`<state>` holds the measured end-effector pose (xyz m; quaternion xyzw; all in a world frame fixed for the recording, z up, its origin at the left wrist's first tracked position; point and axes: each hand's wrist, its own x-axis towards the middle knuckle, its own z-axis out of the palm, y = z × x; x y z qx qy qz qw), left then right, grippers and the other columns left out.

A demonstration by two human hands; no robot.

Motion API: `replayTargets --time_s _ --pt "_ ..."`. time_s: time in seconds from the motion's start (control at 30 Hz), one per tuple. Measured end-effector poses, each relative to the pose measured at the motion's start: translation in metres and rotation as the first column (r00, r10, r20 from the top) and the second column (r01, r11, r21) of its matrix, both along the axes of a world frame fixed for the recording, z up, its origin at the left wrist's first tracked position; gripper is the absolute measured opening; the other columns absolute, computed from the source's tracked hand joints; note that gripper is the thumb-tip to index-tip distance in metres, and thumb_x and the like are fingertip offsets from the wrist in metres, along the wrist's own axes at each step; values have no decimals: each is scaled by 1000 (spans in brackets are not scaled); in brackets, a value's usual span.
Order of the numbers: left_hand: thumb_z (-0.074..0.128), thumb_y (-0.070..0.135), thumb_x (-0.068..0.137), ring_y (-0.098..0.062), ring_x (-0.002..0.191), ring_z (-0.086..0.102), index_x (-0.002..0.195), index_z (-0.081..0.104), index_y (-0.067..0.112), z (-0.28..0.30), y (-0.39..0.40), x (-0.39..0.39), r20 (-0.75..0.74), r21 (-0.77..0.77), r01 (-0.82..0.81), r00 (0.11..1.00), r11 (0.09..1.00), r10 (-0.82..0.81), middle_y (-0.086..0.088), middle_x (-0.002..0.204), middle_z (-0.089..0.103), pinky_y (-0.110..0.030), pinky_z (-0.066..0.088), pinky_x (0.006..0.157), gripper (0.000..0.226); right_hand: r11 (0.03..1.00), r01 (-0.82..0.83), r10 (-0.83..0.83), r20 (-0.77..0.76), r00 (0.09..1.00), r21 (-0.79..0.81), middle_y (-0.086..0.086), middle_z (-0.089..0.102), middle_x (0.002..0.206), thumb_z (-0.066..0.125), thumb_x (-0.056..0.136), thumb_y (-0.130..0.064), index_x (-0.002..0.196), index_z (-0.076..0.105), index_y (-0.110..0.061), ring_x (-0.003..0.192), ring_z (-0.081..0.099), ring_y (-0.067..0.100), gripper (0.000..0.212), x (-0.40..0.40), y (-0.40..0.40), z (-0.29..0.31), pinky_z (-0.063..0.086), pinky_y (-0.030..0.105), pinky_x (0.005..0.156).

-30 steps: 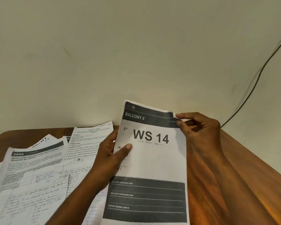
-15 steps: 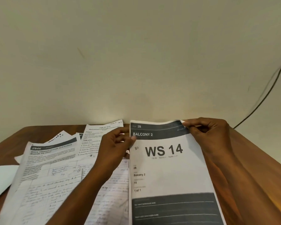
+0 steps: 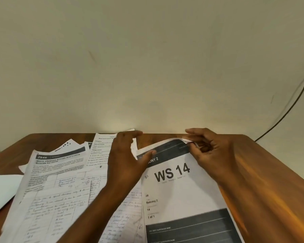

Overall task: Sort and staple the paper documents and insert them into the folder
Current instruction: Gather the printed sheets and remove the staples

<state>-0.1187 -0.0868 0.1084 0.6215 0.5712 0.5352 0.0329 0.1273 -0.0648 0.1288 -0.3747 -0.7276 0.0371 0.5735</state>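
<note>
A printed sheet headed "WS 14" (image 3: 181, 193) lies on the right part of the wooden table (image 3: 263, 172). My right hand (image 3: 209, 151) pinches its upper right corner, which is lifted and curled. My left hand (image 3: 128, 160) hovers at the sheet's upper left corner with fingers spread; its thumb touches the dark header band. To the left lies a loose spread of printed and handwritten papers (image 3: 60, 186), overlapping one another. A white and blue folder edge (image 3: 2, 192) shows at the far left.
The table stands against a cream wall (image 3: 147, 67). A dark cable (image 3: 288, 109) runs down the wall at the right, behind the table's back corner. Bare wood shows to the right of the "WS 14" sheet.
The "WS 14" sheet has come down from upright in the air to the table. My left hand let go of its left edge and moved up to its top corner.
</note>
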Motion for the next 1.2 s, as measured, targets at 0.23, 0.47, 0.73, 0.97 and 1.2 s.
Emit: replayTargets --time_s 0.23,0.47,0.73,0.97,1.2 --pt "71 45 95 -17 82 77 92 83 21 3 -10 23 414 -321 519 829 792 -376 3 85 81 -26 59 71 27 996 -89 84 300 950 3 -12 77 102 87 80 -6 113 77 -22 88 73 0 38 -22 -9 -8 61 18 67" --pt "65 42 99 -21 80 76 102 80 4 4 -15 25 690 -384 645 676 661 -258 -13 93 81 -28 58 63 41 974 -164 206 318 925 -154 -26 70 98 91 75 -8 125 71 -29 93 69 -8 57 -26 -15 -4 60 15 70" --pt "70 28 98 -19 74 76 99 78 5 3 -13 25 733 -438 616 666 655 -137 -14 88 80 -26 56 61 25 950 -165 251 337 907 -264 -21 74 98 97 70 -21 134 65 -34 94 71 -1 73 -25 -12 -7 62 26 71" --pt "71 18 97 -17 75 75 100 78 2 0 -8 20 716 -449 644 674 619 -182 -16 89 80 -24 56 61 18 956 -120 221 386 896 -268 -19 73 93 97 69 -24 112 77 -29 90 69 1 47 -21 -8 -10 60 21 70" --pt "75 13 94 -13 68 70 99 79 -1 -1 -3 8 682 -466 679 685 567 -258 -14 83 78 -21 54 58 15 955 -128 229 395 890 -266 -15 75 90 95 71 -32 93 80 -29 82 70 5 27 -21 -6 -11 60 30 62"
